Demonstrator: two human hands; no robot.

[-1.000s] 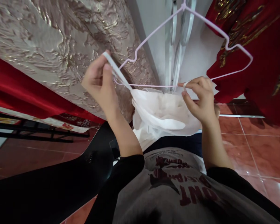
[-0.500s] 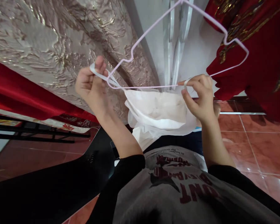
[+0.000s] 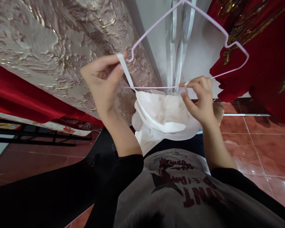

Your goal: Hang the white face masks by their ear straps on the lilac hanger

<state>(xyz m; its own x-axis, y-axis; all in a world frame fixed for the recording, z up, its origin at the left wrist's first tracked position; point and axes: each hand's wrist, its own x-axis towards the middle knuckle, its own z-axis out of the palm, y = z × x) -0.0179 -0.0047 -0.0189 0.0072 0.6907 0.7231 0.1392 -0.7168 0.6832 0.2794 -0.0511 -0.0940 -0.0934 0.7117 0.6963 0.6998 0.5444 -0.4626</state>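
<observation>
The left hand point(image 3: 103, 80), left of centre in the frame, is gripping a white strap point(image 3: 126, 69) between thumb and fingers, its grasp narrow. The right hand point(image 3: 200, 98), right of centre, is curling inward with thumb and forefinger close together, holding a second strap point(image 3: 186, 85) that is looping round the forefinger.

The pale pink hanger point(image 3: 156, 87) is spanning the upper middle of the frame, its long axis running left to right and its lower bar tilting slightly upward toward the right. Its peak is pointing at the top edge. The left hand is covering its left corner, so whether those fingers are touching it cannot be told; the right hand is crossing in front of the bar, which is reappearing beyond the wrist side.

The white garment point(image 3: 161, 110) is hanging in the centre, just below the bar and between the two hands, lower than both. Its top edge is running roughly along the bar, while the first strap is slanting from its left corner toward the upper left, drawn straight.

Embossed pinkish fabric point(image 3: 61, 41) is filling the upper left, and red cloth point(image 3: 258, 69) with gold trim is draping at the right.
</observation>
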